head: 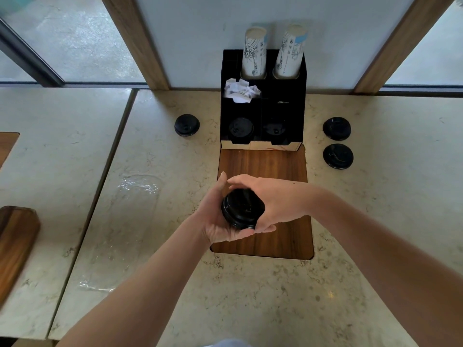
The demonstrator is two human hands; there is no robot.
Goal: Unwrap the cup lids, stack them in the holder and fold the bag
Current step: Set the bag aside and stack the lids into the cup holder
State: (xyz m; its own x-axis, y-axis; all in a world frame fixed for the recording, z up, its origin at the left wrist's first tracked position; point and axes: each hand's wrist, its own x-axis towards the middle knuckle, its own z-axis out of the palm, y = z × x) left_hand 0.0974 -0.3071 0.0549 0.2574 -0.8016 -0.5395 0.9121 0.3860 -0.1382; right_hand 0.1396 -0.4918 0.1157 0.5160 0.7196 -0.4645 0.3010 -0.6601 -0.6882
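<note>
Both hands hold a short stack of black cup lids above the wooden inset in the counter. My left hand cups the stack from below and the left; my right hand grips it from the right. The black holder stands beyond, with black lids in its two front slots and two stacks of paper cups at its back. The clear plastic bag lies flat and empty on the counter to the left.
A single black lid lies left of the holder, two more lids to its right. Crumpled white paper sits in the holder. A wooden board lies at the far left. Windows and wooden posts stand behind.
</note>
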